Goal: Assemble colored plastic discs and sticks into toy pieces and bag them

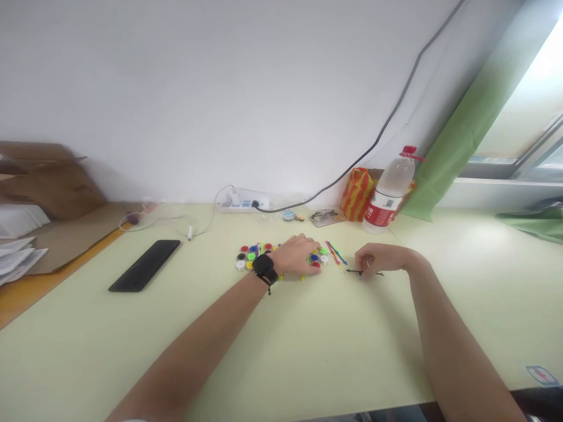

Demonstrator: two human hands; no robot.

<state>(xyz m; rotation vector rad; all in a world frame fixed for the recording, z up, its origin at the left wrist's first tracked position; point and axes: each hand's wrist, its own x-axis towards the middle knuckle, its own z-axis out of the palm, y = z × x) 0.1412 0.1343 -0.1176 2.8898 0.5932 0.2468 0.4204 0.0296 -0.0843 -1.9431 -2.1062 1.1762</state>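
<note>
Small round pieces in red, blue, green, yellow, black and white (240, 265) lie in a group at the middle of the pale table. My left hand (297, 255), with a black watch on its wrist, rests over the right part of this group with its fingers apart and hides some pieces. To the right of it, my right hand (372, 258) pinches a thin black stick (353, 271) with pointed ends, low over the table. Between the hands lie several thin coloured sticks (336, 253), among them blue, green and red ones.
A black phone (145, 266) lies at the left, with a white cable (190, 233) behind it. Along the wall stand a power strip (241, 204), a red and yellow bag (356, 195) and a large bottle (389, 196). Cardboard (65, 190) with papers is at the far left.
</note>
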